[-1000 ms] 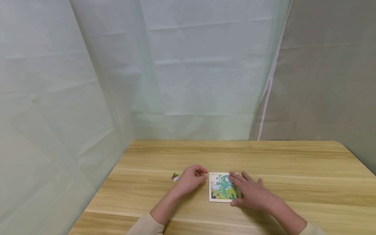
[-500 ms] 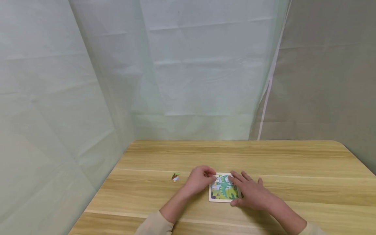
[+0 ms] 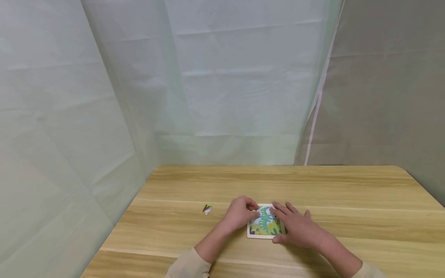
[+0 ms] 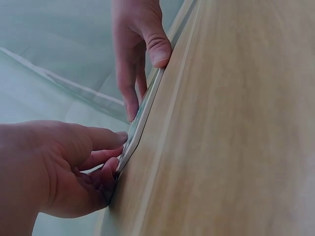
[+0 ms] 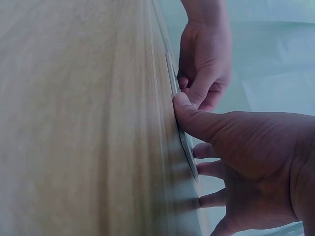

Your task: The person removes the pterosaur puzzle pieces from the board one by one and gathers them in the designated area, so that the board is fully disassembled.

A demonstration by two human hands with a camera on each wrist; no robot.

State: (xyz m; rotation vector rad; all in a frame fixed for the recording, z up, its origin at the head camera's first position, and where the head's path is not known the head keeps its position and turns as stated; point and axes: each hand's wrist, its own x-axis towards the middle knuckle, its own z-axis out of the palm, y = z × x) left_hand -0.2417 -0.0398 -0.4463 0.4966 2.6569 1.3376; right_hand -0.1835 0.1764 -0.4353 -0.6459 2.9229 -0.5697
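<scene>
A small jigsaw puzzle [image 3: 265, 224] with a green dinosaur picture lies on the table in a pale wooden frame [image 3: 260, 237]. At its upper left corner is my left hand [image 3: 240, 213], thumb and index finger brought together over a puzzle piece that they mostly hide. In the left wrist view, the left thumb [image 4: 110, 138] reaches the puzzle's surface while other fingers curl by the frame's edge. My right hand [image 3: 297, 229] rests across the frame's right side with fingers spread; its thumb [image 5: 183, 102] lies at the near edge.
A loose puzzle piece [image 3: 207, 209] in brown, green and white lies on the wooden table [image 3: 167, 227], left of the left hand. Pale cloth sheets [image 3: 236, 96] hang behind the table's far edge and along its left side.
My left hand has moved right from beside the frame onto its upper left corner, uncovering the loose piece behind it. The right hand has stayed on the frame.
</scene>
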